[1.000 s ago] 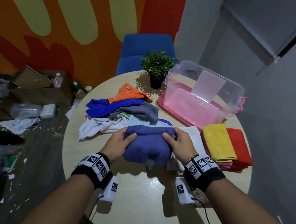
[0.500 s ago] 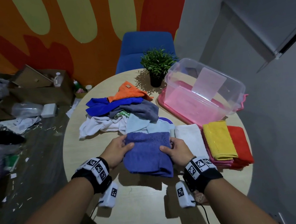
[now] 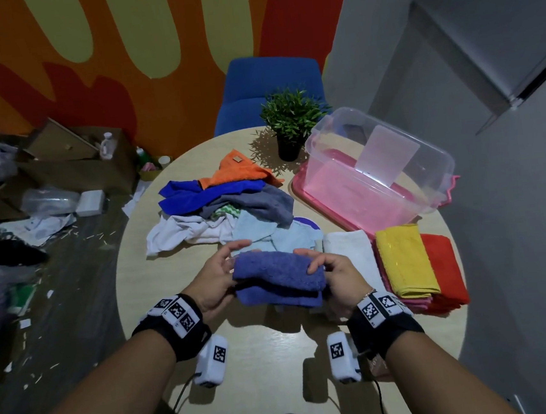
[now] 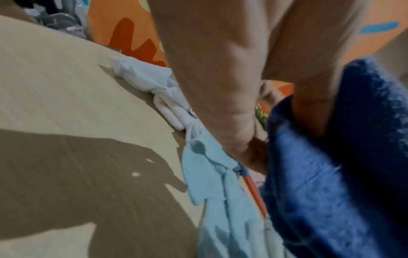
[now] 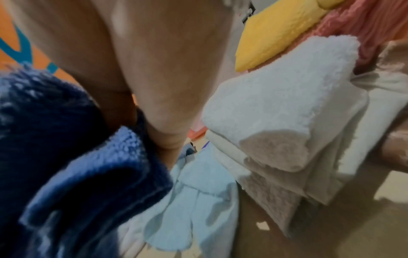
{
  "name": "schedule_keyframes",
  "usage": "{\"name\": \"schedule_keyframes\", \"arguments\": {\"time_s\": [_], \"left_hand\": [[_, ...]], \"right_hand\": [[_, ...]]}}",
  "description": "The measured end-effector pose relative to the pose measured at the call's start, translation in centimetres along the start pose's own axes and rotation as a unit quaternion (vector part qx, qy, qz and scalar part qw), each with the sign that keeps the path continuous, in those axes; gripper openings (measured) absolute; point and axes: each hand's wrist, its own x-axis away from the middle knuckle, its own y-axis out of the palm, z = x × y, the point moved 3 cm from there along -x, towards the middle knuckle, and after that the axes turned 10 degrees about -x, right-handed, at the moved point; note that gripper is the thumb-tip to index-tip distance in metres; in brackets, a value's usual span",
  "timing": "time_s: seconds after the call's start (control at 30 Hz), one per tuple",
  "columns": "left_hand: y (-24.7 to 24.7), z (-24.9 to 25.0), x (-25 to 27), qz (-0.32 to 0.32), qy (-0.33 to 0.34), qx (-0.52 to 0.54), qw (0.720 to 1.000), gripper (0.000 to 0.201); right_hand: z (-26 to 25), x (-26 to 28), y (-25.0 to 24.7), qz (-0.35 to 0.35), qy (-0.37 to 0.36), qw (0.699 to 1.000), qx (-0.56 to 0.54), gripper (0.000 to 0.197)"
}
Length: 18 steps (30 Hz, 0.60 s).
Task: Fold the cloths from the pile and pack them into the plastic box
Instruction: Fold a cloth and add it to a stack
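- The thick, fluffy violet-blue terry cloth (image 3: 280, 279), already doubled into a chunky rectangle, was held between both hands just above the round pale wooden table (image 3: 262, 351), near its front edge.
- The left hand (image 3: 213, 279) took the cloth's left end, thumb on top and palm under, the other fingers stretched out loosely past the far edge.
- The right hand (image 3: 333, 276) pinched the right end, fingers curled over the top layers and thumb beneath, so both grips were closed on fabric.
- Judging by its pile and sag, the cloth looked light, soft and limp: it would not hold a shape by itself, and its layers could slide apart if taken at one corner only.
- The sound place to hold was probably across the short ends, clamping all layers at once, as now.
- Just beyond the grip lay a crumpled pale blue cloth (image 3: 281, 236), the near fringe of the loose pile of mixed cloths (image 3: 225, 208).
- Just to the right of the right hand sat a folded white towel (image 3: 349, 253), then a folded yellow cloth (image 3: 403, 261) lying over red and pink ones.
- Farther off to the right and behind stood the clear plastic box (image 3: 428, 171) on a pink lid, its mouth open; no cloth could be made out inside.
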Motion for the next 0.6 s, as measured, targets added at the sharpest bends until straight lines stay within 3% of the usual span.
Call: {"name": "schedule_keyframes", "arguments": {"time_s": [0.07,0.13,0.27,0.43,0.6], "left_hand": [[0.5,0.5,-0.3,-0.023,0.01,-0.006,1.0,0.053],[0.8,0.9,-0.6,-0.008,0.016,-0.011,1.0,0.031],[0.9,1.1,-0.7,0.027,0.014,-0.001,1.0,0.054],[1.2,0.8,-0.8,0.016,-0.003,-0.041,0.999,0.055],[1.5,0.9,-1.4,0.016,-0.062,0.021,0.998,0.027]], "right_hand": [[-0.8,-0.2,0.0,-0.001,-0.007,1.0,-0.022,0.045],[-1.1,-0.2,-0.2,0.001,-0.016,1.0,-0.026,0.036],[-1.7,0.0,-0.8,0.006,-0.041,0.997,0.072,0.037],[-0.5,0.1,-1.4,-0.006,0.033,0.994,0.101,0.039],[-0.8,1.2,-1.1,0.042,0.086,0.994,0.043,0.018]]}}
